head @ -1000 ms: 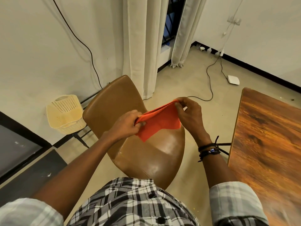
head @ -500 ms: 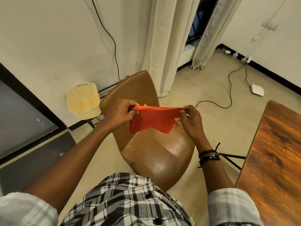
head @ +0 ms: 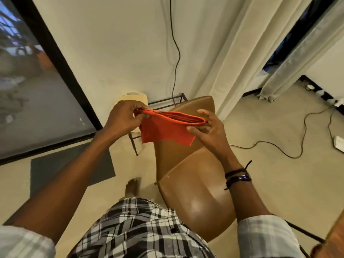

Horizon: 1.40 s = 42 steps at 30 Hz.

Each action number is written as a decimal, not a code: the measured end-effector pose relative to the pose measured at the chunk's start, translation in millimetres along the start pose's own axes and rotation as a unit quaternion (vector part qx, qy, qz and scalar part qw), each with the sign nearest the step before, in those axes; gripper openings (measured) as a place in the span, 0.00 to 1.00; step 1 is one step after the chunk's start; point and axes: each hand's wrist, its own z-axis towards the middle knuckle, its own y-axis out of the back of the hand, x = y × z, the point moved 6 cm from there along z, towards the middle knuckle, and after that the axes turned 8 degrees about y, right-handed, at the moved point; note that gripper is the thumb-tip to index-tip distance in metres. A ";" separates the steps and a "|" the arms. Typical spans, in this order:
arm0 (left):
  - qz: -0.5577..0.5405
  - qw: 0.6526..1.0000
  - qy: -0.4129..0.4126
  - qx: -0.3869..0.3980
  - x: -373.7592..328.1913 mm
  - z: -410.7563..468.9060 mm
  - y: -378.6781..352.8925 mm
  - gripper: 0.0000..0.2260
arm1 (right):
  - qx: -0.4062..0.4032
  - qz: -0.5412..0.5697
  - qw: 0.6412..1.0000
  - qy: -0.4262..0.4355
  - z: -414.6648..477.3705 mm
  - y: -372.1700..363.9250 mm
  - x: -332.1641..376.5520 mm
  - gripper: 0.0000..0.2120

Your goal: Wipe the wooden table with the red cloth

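Red cloth (head: pixel 165 128) is folded into a few layers and held up in the air between both hands, over the back of a tan leather chair (head: pixel 188 174), not touching it. Left hand (head: pixel 122 118) pinches the cloth's left end, fingers curled tight around the folded top edge. Right hand (head: pixel 209 130) holds the right end more loosely: thumb under the fold, fingers spread and partly extended behind it. Folded edge runs roughly level from hand to hand; the loose lower edges hang down in uneven points, the longest just beside the right thumb. Wooden table (head: pixel 335 241) shows only as a small corner at the bottom right edge of the view, well apart from the cloth, with the right forearm and the chair seat between them. A thin black metal leg runs along the floor near that corner. Chair fills the centre; bare floor is open to its right, crossed by a dark cable (head: pixel 279 146) that loops toward a white box (head: pixel 339 144) at the right edge. Left of the chair there is a grey mat (head: pixel 70 168) on the floor, a bare foot (head: pixel 131 187) near the seat's front corner, and a cream plastic basket (head: pixel 134 98) mostly hidden behind the left hand. Pale curtains (head: pixel 232 49) hang behind the chair back, a black-framed glass panel (head: pixel 37 99) to the left.
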 end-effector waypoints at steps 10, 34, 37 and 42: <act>0.015 0.996 0.015 -0.089 112.7 140.0 73.9 0.09 | 0.012 -0.028 0.998 0.047 193.7 -126.9 2.0 0.03; 0.078 0.965 0.177 0.177 352.4 367.8 -98.4 0.11 | 0.069 -0.236 0.946 -0.211 372.1 -282.9 -254.0 0.05; 0.099 0.958 0.179 0.202 364.4 353.6 -106.5 0.12 | 0.131 -0.260 0.929 -0.229 358.0 -291.5 -273.5 0.09; 0.201 0.911 0.196 0.301 378.0 308.6 -112.1 0.12 | 0.368 -0.334 0.827 -0.262 314.0 -305.0 -282.1 0.21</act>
